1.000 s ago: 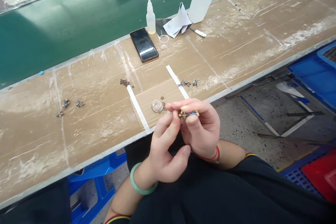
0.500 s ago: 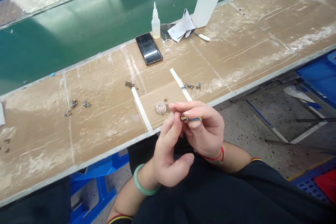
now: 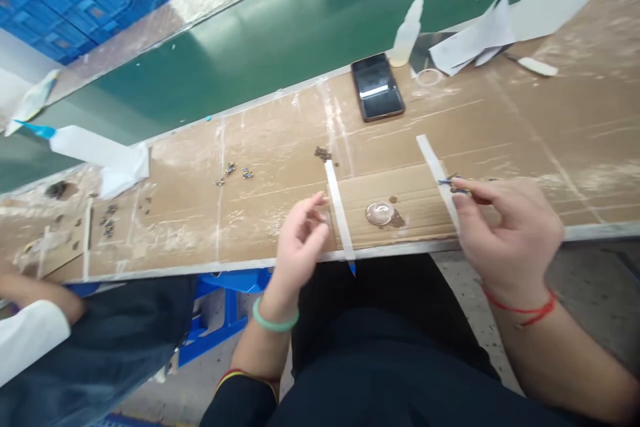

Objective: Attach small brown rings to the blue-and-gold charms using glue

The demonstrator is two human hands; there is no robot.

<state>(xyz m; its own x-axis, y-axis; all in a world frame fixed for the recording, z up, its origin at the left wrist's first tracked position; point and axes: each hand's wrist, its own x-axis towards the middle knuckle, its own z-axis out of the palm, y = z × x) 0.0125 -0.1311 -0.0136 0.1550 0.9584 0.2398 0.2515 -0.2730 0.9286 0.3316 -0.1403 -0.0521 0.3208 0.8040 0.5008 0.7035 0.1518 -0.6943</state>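
My right hand (image 3: 510,230) pinches a small blue-and-gold piece (image 3: 461,191) between thumb and forefinger, just above the right white strip (image 3: 431,159). Another such piece seems to lie close by, partly hidden by the fingers. My left hand (image 3: 300,240) is empty, fingers loosely curled and thumb apart, beside the left white strip (image 3: 341,210). Between the hands, a small clear round blob or dish (image 3: 380,213) sits on a cardboard sheet (image 3: 357,188), with brown spots around it. A little heap of tiny brown bits (image 3: 321,153) lies at the left strip's top.
At the back stand a phone (image 3: 377,88), a squeeze bottle (image 3: 407,33), folded paper (image 3: 467,50) and a white-handled tool (image 3: 537,67). More blue-and-gold pieces (image 3: 247,173) lie leftward. Another person's arm (image 3: 40,290) and a blue-tipped white bottle (image 3: 90,147) are at far left.
My hands have parted. The right carried the blue-and-gold piece rightward to the strip; the left moved away, leftward. The view has swung left, bringing the other person's arm into sight.
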